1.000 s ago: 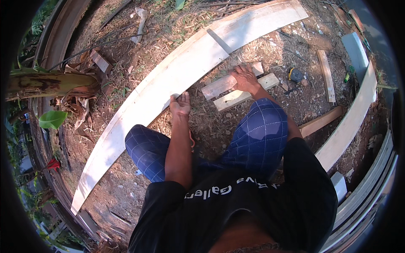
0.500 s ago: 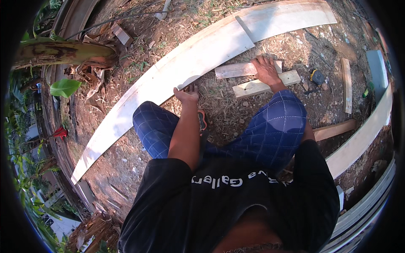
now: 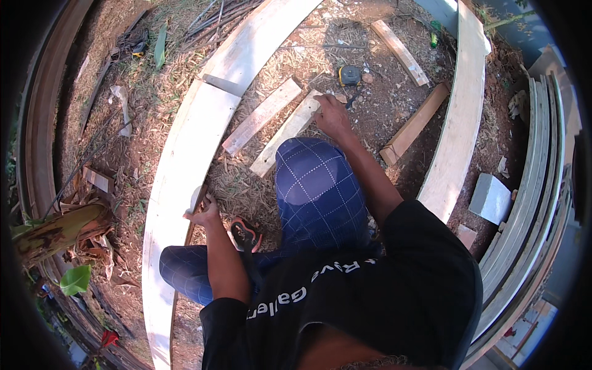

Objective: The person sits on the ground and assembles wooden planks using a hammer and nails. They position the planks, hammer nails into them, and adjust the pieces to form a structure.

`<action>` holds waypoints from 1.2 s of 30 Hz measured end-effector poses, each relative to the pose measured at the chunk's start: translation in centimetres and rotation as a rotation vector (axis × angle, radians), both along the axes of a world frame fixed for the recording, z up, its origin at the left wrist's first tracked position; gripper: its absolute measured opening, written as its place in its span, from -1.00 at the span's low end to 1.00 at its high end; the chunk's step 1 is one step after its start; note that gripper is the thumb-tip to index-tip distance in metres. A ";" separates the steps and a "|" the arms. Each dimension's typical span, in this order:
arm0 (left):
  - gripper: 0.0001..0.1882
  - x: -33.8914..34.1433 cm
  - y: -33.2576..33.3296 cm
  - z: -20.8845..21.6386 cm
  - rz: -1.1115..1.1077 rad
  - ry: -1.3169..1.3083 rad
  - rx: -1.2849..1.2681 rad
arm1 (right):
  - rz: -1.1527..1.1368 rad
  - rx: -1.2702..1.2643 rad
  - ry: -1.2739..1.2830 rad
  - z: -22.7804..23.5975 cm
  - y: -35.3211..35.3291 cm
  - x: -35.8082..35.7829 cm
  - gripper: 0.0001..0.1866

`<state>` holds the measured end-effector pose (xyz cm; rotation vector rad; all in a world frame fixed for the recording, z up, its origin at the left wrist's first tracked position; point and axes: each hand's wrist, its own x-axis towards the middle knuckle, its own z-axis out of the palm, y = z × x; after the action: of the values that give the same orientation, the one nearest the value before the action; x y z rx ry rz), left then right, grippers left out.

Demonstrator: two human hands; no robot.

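Note:
My left hand [image 3: 206,211] is at the inner edge of a long pale wooden plank [image 3: 166,191], its fingers curled round that edge beside my left knee. My right hand [image 3: 333,117] is at the far end of a short wooden block [image 3: 287,132], gripping that end with bent fingers. Beside it on the ground lies a second short block [image 3: 262,115], roughly parallel and closer to the plank. A butt joint with a dark line [image 3: 221,84] crosses the long plank farther up.
A tape measure [image 3: 349,76] lies beyond my right hand. Two more wood pieces, a pale one [image 3: 401,52] and a brown one [image 3: 415,123], lie to the right. Another long board [image 3: 457,117], a white block [image 3: 491,198] and stacked boards [image 3: 524,203] stand farther right.
The view has turned to the right. My right hand has shifted from lying across the far short block to the end of the nearer one. My left hand stays at the plank's edge.

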<state>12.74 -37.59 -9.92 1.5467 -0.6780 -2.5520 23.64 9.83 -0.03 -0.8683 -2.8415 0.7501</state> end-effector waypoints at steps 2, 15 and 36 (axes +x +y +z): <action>-0.20 -0.1 0.3 -0.3 -0.004 -0.010 0.018 | -0.189 0.020 -0.008 -1.0 3.6 3.0 -0.44; -0.13 0.1 -0.8 -0.7 -0.003 0.069 -0.002 | -0.414 0.172 -0.042 -3.5 17.2 0.6 -0.54; -0.36 0.0 1.1 -1.9 -0.140 0.076 -0.107 | 0.514 0.258 -0.386 -3.5 -1.9 -13.9 -0.09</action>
<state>12.70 -36.47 -11.81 1.4082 -0.9279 -2.6091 9.74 7.95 -3.53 -0.2621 -3.4547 0.2433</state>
